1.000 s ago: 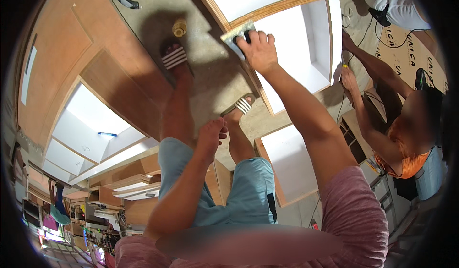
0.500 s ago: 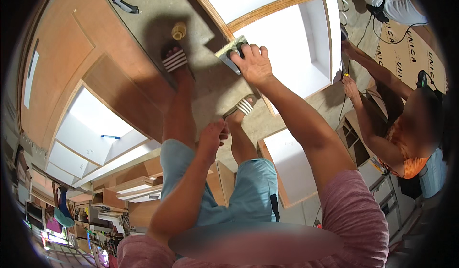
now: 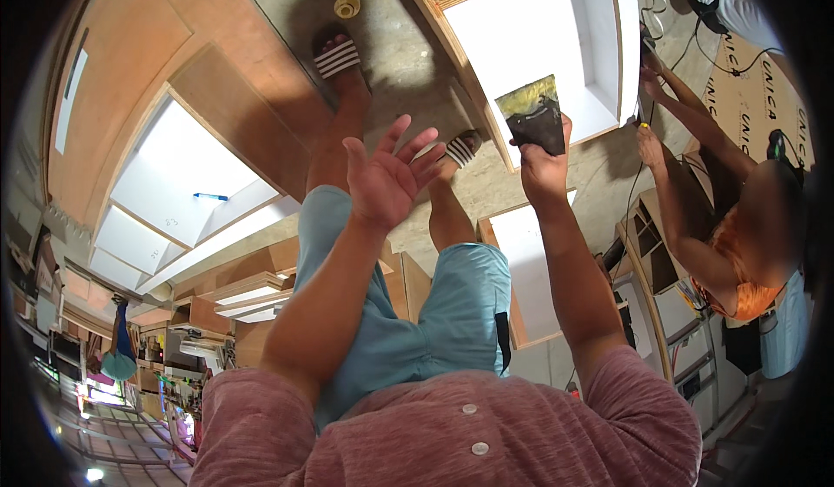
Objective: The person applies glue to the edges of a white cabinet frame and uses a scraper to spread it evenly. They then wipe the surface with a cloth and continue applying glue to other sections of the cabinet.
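"Scraper blade [image 3: 532, 115]—where is it?"
"My right hand [image 3: 540, 167] grips it, lifted off the white panel [image 3: 530, 35] ahead. My left hand [image 3: 387, 178] is spread, empty. Panel coverage: I cannot tell."

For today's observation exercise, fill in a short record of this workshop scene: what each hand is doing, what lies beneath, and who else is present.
Right hand: grips a wide flat scraper, blade raised
Left hand: open, fingers spread, empty
Below: white-faced cabinet panel with wooden edge, on concrete floor
Feet: striped sandals
Other person: at right, orange top, working low
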{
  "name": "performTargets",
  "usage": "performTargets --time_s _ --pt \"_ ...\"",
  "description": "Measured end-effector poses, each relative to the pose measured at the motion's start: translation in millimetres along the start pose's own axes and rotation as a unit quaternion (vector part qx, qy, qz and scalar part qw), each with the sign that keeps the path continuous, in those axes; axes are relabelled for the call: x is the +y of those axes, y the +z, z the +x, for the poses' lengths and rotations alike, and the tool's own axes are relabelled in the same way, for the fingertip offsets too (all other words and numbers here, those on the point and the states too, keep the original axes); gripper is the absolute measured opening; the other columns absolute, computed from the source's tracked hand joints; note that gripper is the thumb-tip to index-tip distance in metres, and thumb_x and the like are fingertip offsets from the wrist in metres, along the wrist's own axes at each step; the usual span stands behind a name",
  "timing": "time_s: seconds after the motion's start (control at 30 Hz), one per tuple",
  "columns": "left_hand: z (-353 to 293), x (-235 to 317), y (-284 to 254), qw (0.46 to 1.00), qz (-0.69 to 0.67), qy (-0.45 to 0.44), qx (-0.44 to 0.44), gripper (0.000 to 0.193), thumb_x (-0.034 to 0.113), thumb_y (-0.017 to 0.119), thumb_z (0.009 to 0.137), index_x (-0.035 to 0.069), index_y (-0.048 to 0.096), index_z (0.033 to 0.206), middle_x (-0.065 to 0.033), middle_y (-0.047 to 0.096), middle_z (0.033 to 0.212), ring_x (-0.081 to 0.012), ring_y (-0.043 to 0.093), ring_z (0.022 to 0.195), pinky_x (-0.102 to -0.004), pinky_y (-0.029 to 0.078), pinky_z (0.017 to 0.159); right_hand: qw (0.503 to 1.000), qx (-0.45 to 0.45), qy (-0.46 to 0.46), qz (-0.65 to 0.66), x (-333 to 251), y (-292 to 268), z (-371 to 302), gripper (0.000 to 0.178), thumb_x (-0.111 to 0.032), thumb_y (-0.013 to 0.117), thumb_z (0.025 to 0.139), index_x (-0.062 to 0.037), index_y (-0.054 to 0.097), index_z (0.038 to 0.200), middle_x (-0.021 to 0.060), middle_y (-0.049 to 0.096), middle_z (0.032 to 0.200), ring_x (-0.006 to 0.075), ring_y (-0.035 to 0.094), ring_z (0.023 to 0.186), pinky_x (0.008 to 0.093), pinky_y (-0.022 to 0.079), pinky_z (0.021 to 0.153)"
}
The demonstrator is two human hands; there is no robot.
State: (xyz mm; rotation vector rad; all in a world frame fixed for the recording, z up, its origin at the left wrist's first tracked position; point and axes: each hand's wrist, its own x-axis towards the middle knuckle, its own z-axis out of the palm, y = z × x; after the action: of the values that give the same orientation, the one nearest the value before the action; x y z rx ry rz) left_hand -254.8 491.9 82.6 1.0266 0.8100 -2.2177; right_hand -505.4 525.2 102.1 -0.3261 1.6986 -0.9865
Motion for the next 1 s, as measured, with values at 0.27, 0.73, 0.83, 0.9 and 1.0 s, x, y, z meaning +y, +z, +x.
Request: performTargets --time_s 0.27,0.73,0.83,0.9,1.0 --pt "-6.1 -14.7 44.7 0.994 -0.033 0.02 -0.106 0.106 0.087 0.047 0.075 0.015 0.033 0.152 -0.027 0.037 0.151 -0.0504 0.027 0.141 -0.0607 0.018 0.116 0.943 0.013 0.106 0.314 -44.3 -17.4 -39.1 0.052 0.01 0.047 0.073 -0.003 0.055 0.123 0.0144 0.063 0.114 0.0325 0.062 0.1 0.0454 0.052 0.077" --pt "-114.0 -46.8 182.8 0.525 0.716 0.347 -0.303 0.099 0.087 0.038 0.08 0.013 0.041 0.146 -0.0149 0.051 0.141 -0.0386 0.042 0.138 -0.0557 0.024 0.116 0.884 0.045 0.076 0.46 -113.5 -74.3 -127.4 0.054 0.006 0.051 0.07 -0.0017 0.054 0.123 0.0138 0.063 0.114 0.0311 0.06 0.101 0.046 0.05 0.078" --pt "-156.0 -67.4 207.2 0.119 0.827 0.461 -0.298 0.088 0.085 0.04 0.082 0.02 0.05 0.14 -0.0083 0.046 0.147 -0.0374 0.032 0.144 -0.0626 0.016 0.115 0.884 0.03 0.041 0.464 -138.5 -92.1 -163.6 0.056 0.007 0.047 0.071 -0.0052 0.053 0.125 0.0128 0.061 0.116 0.0299 0.06 0.103 0.0458 0.051 0.076" --pt "-180.8 -88.2 214.1 0.039 0.844 0.463 -0.269 0.079 0.077 0.055 0.076 0.028 0.052 0.138 -0.0069 0.04 0.153 -0.0345 0.027 0.146 -0.0685 0.012 0.113 0.886 0.037 0.015 0.461 -152.0 -104.2 -187.4 0.056 0.007 0.046 0.072 -0.006 0.053 0.125 0.0126 0.061 0.116 0.0297 0.06 0.102 0.0451 0.051 0.076" --pt "-225.7 -116.3 231.0 -0.055 0.837 0.485 -0.248 0.081 0.059 0.073 0.068 0.027 0.051 0.139 -0.01 0.038 0.153 -0.0395 0.018 0.147 -0.0687 0.007 0.112 0.886 0.023 -0.048 0.461 -176.9 -119.2 -226.5 0.055 0.008 0.044 0.072 -0.0054 0.052 0.125 0.0126 0.06 0.116 0.0294 0.06 0.1 0.0447 0.051 0.076"
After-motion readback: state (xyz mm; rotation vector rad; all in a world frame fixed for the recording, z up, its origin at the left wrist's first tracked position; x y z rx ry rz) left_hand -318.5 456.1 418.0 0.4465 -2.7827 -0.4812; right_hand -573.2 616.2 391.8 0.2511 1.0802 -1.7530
